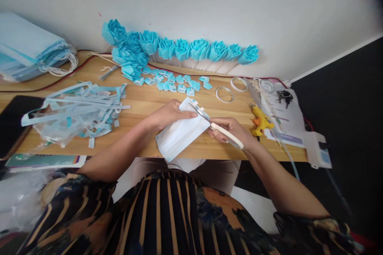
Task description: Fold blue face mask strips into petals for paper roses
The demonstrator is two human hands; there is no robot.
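Observation:
My left hand (pixel 173 114) grips a pale blue-white face mask (pixel 181 133) by its far left part, thumb on top. The mask slants over the front edge of the table. In my right hand (pixel 228 128) are scissors (pixel 226 134) with cream handles, and their blades lie across the mask's far end. Whether the blades are fully closed is hard to tell. Just beyond the mask lie many small curled blue petal pieces (pixel 181 88).
Blue flowers on sticks (pixel 199 50) line the wall. Cut strips (pixel 83 107) and a phone (pixel 14 119) lie left, near stacked masks (pixel 30 48). Tape rings (pixel 225 94), a yellow glue gun (pixel 261 120), keys (pixel 285 97) and a white power box (pixel 317 149) are right.

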